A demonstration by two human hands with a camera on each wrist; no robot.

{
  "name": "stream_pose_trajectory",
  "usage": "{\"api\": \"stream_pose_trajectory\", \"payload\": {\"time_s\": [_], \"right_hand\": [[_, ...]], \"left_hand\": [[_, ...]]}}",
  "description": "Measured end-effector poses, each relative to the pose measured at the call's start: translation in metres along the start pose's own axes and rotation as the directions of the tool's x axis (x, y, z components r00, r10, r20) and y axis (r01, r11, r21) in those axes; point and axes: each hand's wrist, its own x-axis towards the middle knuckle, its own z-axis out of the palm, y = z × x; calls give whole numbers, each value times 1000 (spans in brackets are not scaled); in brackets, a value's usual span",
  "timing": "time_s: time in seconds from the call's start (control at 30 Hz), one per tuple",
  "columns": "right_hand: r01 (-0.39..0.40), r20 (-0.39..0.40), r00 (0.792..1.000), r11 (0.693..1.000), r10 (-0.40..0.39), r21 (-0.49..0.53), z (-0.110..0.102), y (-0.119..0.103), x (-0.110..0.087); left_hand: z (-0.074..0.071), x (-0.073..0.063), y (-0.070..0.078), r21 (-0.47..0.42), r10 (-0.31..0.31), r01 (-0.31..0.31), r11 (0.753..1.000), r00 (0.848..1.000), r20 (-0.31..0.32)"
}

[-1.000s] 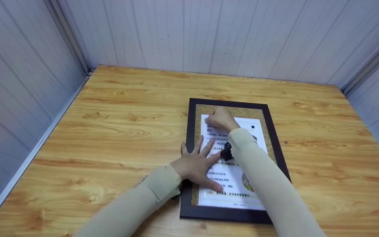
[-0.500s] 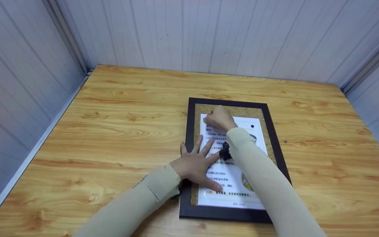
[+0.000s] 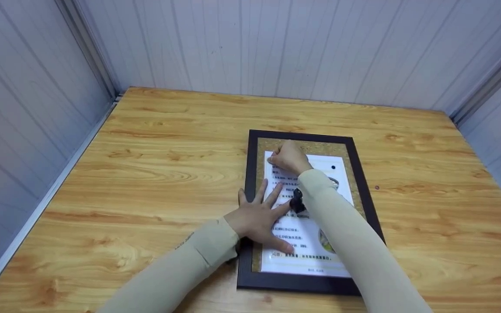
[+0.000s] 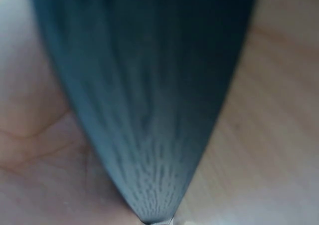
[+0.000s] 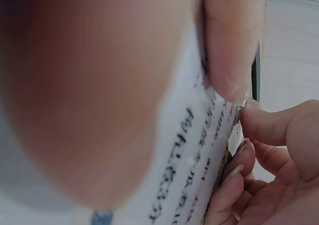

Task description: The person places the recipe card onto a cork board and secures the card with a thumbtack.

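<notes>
A white printed sheet (image 3: 296,261) with food pictures lies on a cork board (image 3: 324,148) in a dark wooden frame (image 3: 298,282). My left hand (image 3: 255,217) rests flat, fingers spread, across the frame's left side and the sheet. At the sheet's upper left corner my right hand (image 3: 289,157) is curled. In the right wrist view its thumb (image 5: 269,122) and bent fingers pinch a small pale thing (image 5: 236,135) beside the print; I cannot tell its kind. Left-hand fingers (image 5: 232,50) loom large there. A round black dot (image 3: 333,167), like a pin head, sits near the sheet's upper right.
The wood-grain table (image 3: 168,143) runs back to white panelled walls (image 3: 259,48). A small reddish dot (image 3: 377,188) shows on the table right of the frame. A black wrist camera (image 3: 297,202) under the right sleeve hangs close to the left index finger.
The right hand has shifted very slightly left at the sheet's corner, its fingers still curled. The left hand, sheet and frame stay in place.
</notes>
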Motion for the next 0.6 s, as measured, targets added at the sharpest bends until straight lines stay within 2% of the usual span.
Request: {"api": "stream_pose_trajectory", "payload": {"time_s": [0.23,0.4,0.6], "right_hand": [[-13,-38,999,1000,13,-15,0,4,-2],[-34,-39,999,999,35,17,0,8,-2],[-9,-35,999,1000,10,22,0,11,-1]], "left_hand": [[1,0,1,13,1,-1,1000,1000,-3],[1,-1,1,-4,13,-13,1000,1000,7],[0,0,-1,6,2,-2,1000,1000,8]]}}
